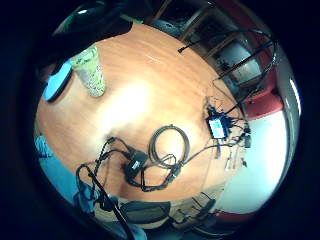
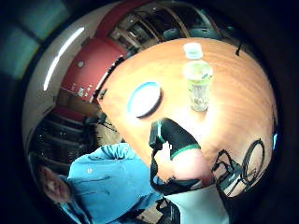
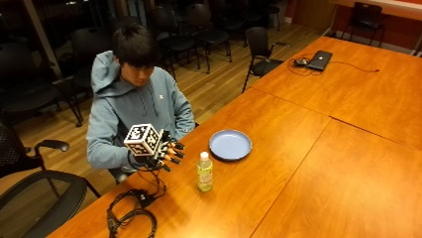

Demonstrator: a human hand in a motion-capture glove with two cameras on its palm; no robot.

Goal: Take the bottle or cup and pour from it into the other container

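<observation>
Big orange-brown wooden table (image 3: 310, 163), small clear plastic bottle (image 3: 205, 172) standing near round blue plate (image 3: 231, 145), black-gloved right hand (image 3: 161, 151) raised beside bottle, fingers loosely spread, holding nothing, black chairs (image 3: 198, 25) on wood floor behind.

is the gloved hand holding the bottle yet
No, the gloved right hand hovers beside the bottle, which stands upright on the table, untouched.

We note the bottle (image 3: 205, 172) upright on the table (image 3: 316, 163), near its edge by the seated person. The plate (image 3: 231, 145) lies just behind it, apart. The gloved right hand (image 3: 163, 152) hangs left of the bottle, not touching. Coiled cables (image 3: 131, 218) lie before the hand on the table.
</observation>
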